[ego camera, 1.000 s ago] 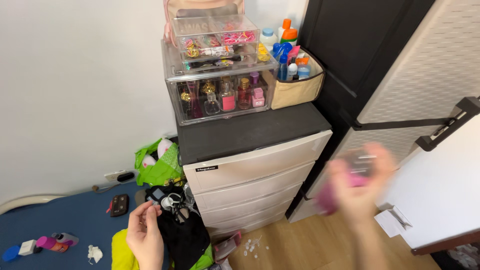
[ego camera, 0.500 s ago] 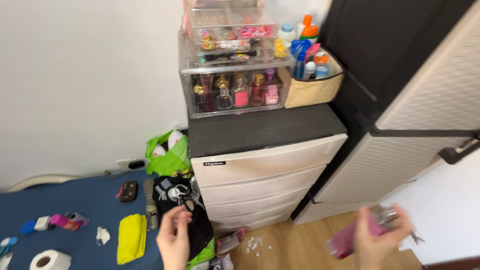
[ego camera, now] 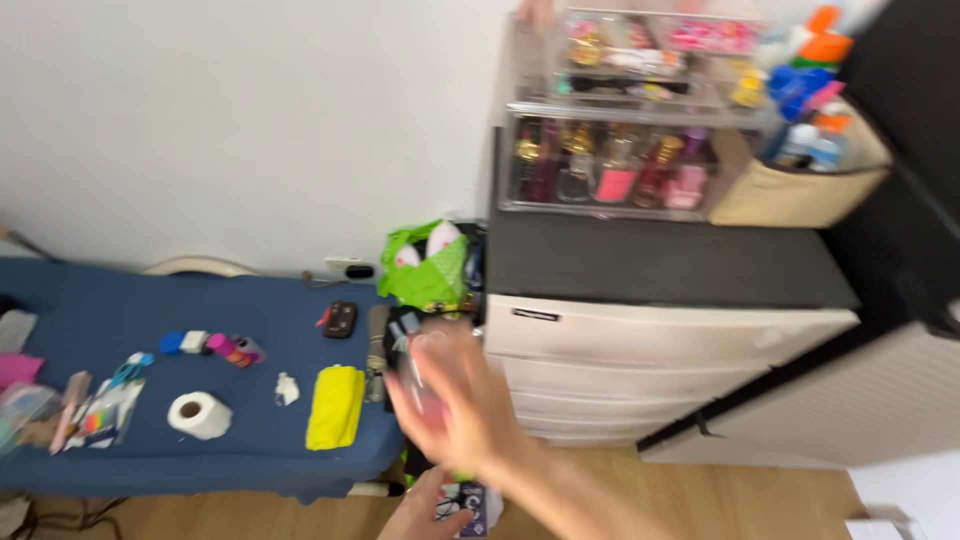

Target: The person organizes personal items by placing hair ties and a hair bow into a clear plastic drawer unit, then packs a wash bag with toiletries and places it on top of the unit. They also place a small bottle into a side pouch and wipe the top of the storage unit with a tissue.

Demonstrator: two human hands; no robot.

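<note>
My right hand (ego camera: 455, 405) reaches in from the lower right, blurred by motion. It is closed around a small clear and pink bottle (ego camera: 418, 368). The hand hovers over the right end of a blue mat (ego camera: 150, 320), just left of a white drawer chest (ego camera: 660, 350). My left hand (ego camera: 425, 512) is low at the bottom edge, fingers curled beside a small dark printed packet (ego camera: 468, 498). Whether it grips the packet is unclear.
On the mat lie a toilet roll (ego camera: 198, 415), a yellow cloth (ego camera: 335, 405), a black remote-like item (ego camera: 341, 318) and several small bits. A green bag (ego camera: 425, 265) sits by the wall. The chest carries a clear organiser of bottles (ego camera: 610, 165) and a beige basket (ego camera: 790, 190).
My right hand has swung from the far right to the middle with the pink bottle. My view has turned left, showing more of the blue mat. My left hand has dropped lower.
</note>
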